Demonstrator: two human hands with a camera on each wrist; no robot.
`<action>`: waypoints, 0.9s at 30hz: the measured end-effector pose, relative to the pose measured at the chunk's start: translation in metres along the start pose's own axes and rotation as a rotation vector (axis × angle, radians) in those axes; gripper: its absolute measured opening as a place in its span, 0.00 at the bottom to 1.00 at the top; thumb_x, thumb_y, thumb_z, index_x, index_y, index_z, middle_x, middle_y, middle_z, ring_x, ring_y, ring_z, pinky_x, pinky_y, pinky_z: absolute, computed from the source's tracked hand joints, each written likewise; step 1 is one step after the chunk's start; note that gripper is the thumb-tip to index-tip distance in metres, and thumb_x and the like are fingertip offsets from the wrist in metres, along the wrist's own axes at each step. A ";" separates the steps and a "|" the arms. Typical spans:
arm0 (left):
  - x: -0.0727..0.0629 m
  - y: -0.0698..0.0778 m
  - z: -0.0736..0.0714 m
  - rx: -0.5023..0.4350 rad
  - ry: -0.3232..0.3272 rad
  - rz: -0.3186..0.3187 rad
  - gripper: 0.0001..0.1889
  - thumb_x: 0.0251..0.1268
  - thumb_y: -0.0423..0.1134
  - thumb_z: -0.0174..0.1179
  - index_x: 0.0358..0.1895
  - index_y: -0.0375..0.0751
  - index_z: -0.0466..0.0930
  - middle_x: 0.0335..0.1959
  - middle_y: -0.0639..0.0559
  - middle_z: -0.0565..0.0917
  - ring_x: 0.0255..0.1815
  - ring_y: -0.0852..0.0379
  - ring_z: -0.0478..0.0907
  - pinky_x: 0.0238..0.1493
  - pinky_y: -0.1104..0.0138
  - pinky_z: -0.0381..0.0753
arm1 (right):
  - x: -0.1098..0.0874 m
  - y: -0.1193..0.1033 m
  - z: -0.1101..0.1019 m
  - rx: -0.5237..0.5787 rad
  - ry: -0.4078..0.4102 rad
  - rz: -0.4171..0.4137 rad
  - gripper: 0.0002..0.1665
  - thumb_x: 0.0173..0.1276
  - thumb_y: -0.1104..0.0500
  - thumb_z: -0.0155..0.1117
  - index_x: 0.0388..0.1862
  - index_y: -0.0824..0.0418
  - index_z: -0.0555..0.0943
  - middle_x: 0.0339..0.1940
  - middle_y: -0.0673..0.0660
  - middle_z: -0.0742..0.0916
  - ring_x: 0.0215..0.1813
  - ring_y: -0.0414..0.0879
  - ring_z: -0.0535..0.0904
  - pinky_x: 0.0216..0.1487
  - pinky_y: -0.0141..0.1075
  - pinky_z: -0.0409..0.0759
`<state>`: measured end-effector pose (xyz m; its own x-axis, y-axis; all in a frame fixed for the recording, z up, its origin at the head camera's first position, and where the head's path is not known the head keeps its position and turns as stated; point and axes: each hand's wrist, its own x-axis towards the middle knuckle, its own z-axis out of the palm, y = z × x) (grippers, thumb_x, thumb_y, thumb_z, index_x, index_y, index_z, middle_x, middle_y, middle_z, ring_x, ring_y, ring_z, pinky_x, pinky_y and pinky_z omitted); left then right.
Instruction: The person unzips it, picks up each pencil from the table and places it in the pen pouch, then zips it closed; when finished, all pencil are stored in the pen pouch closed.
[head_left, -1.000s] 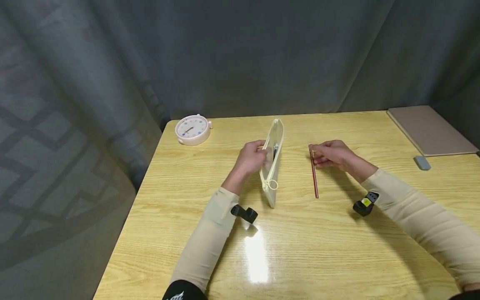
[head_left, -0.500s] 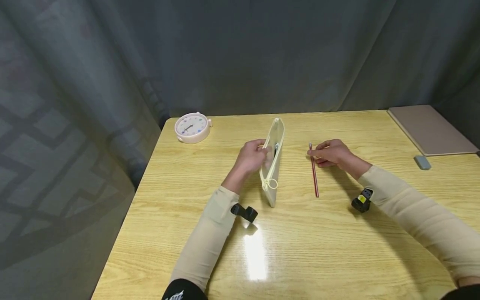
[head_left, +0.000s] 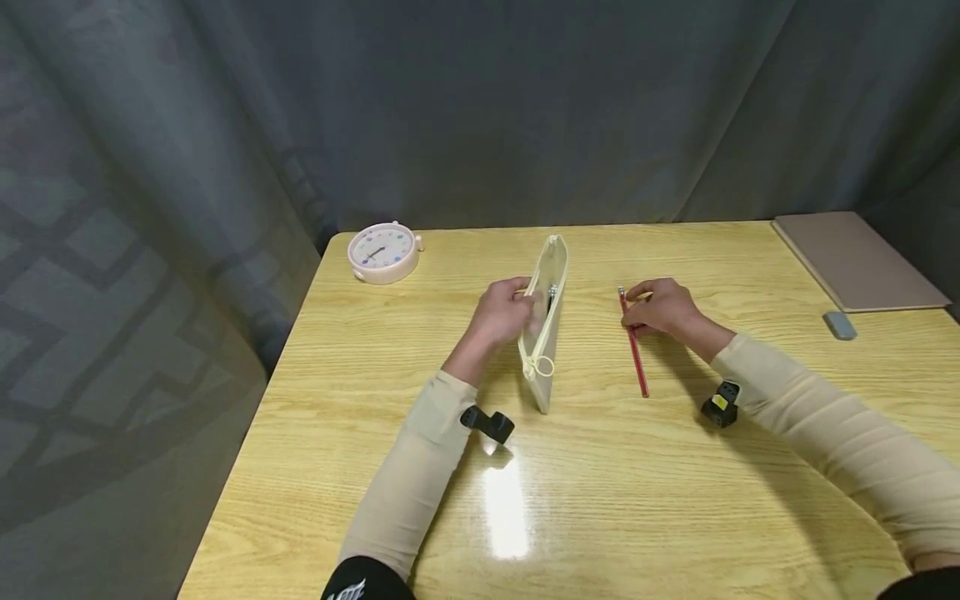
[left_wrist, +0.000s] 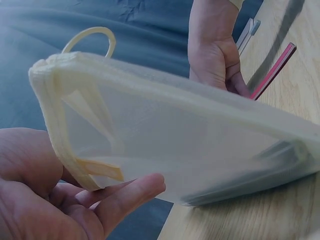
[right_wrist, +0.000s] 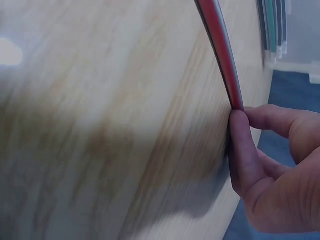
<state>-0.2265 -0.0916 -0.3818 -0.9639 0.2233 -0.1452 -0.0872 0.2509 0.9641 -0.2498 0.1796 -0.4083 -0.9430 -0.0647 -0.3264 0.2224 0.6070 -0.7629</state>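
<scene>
A translucent pencil pouch (head_left: 542, 375) with cream zip edging stands on its long side with its mouth open. My left hand (head_left: 501, 315) holds it by the left edge of the mouth, thumb and fingers on the zip trim. Several dark, pencil-like sticks show inside its lower part (left_wrist: 245, 172) in the left wrist view. To the right of the pouch, my right hand (head_left: 660, 308) pinches a red pencil (head_left: 638, 362) near its far end between thumb and fingers. The near end of the pencil points toward me, at or very close to the tabletop.
A pink alarm clock (head_left: 383, 252) lies at the back left. On the right are a brown notebook (head_left: 858, 258) and a small grey eraser-like block (head_left: 839, 325). Dark curtain (head_left: 562, 108) hangs behind the wooden table (head_left: 600, 492).
My right hand's fingers have slid slightly nearer along the pencil and now pinch it. The pencil's near end has swung a little to the right. The left hand and pouch stay in place.
</scene>
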 end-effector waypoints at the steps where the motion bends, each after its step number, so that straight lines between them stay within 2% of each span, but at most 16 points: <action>1: 0.000 0.000 0.000 -0.002 0.001 0.001 0.20 0.81 0.34 0.52 0.70 0.32 0.75 0.42 0.36 0.88 0.32 0.56 0.83 0.39 0.66 0.87 | 0.000 0.000 0.001 0.001 0.008 -0.001 0.35 0.67 0.66 0.68 0.70 0.78 0.70 0.45 0.66 0.87 0.29 0.39 0.86 0.37 0.35 0.89; 6: -0.001 0.000 0.001 0.008 0.009 0.004 0.20 0.81 0.34 0.53 0.69 0.32 0.75 0.43 0.36 0.89 0.33 0.54 0.84 0.41 0.64 0.88 | -0.001 0.003 0.002 0.042 0.000 0.012 0.34 0.69 0.67 0.67 0.71 0.78 0.69 0.46 0.64 0.84 0.30 0.39 0.86 0.39 0.35 0.89; 16: -0.002 0.002 0.001 0.020 0.010 0.009 0.20 0.81 0.35 0.52 0.70 0.31 0.75 0.46 0.35 0.89 0.38 0.50 0.87 0.43 0.63 0.88 | 0.001 -0.005 -0.005 0.196 -0.056 -0.005 0.38 0.72 0.69 0.63 0.76 0.79 0.61 0.33 0.49 0.85 0.28 0.36 0.84 0.39 0.32 0.89; 27: -0.002 0.001 0.001 0.049 0.010 0.008 0.21 0.81 0.36 0.52 0.71 0.33 0.75 0.43 0.37 0.88 0.36 0.53 0.85 0.40 0.66 0.86 | -0.005 -0.019 -0.015 0.342 -0.115 0.007 0.39 0.78 0.68 0.57 0.81 0.76 0.54 0.31 0.46 0.84 0.31 0.34 0.85 0.43 0.30 0.88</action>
<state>-0.2247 -0.0909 -0.3805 -0.9669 0.2164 -0.1350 -0.0670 0.2949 0.9532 -0.2532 0.1797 -0.3838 -0.9116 -0.1617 -0.3780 0.3172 0.3084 -0.8968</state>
